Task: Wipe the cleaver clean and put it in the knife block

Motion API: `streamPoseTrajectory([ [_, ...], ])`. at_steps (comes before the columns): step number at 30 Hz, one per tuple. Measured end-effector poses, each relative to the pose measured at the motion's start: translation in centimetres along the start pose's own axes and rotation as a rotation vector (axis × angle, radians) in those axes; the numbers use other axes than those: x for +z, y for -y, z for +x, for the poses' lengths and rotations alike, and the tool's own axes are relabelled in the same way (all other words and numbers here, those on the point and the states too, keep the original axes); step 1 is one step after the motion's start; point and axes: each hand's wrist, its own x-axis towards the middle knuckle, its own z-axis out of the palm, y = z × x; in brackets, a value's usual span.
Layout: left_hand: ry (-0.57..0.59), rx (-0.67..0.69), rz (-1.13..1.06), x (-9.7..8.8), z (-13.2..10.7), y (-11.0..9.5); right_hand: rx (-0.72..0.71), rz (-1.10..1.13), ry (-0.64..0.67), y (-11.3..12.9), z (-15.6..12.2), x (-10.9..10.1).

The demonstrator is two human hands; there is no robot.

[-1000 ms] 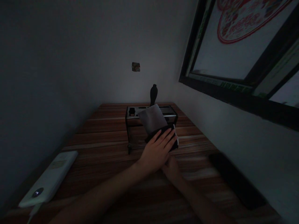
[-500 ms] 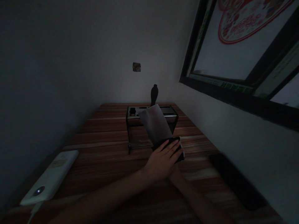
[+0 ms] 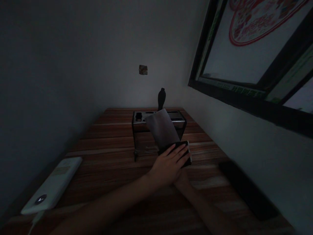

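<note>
I am pressing the dark pad (image 3: 181, 144), slid lower-right along the grey sheet (image 3: 162, 129) mid-frame, under my left hand (image 3: 168, 164), fingers flat and slightly spread; my right hand (image 3: 182, 178) is tucking beneath, grip untellable.

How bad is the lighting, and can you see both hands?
Head view: very dim, only the window bright; the left hand lies flat on a dark block; the right hand mostly hidden beneath it; the far-right dark object looks blurred.

Left hand (image 3: 168, 164) flat on dark pad (image 3: 183, 144) (cleaver (image 3: 162, 129) behind).
</note>
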Motion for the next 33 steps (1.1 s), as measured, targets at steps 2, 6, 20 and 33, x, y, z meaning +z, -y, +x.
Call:
streamPoseTrajectory([
  [2, 0.007, -0.001, 0.005, -0.1, 0.1, 0.2, 0.113, -0.013, -0.056, -0.7, 0.0, -0.1],
  [6, 0.004, -0.012, 0.029, -0.6, 0.1, 0.5, 0.133, 0.041, 0.013, -2.5, -0.3, -2.6],
  [20, -0.081, -0.187, 0.115, -3.6, 0.7, 4.1, -0.095, 0.171, 0.34, -4.0, -0.5, -6.4],
  [33, -0.228, -0.398, 0.145, -6.3, 0.2, 7.4, -0.121, 0.143, 0.327, -3.9, -0.7, -6.5],
])
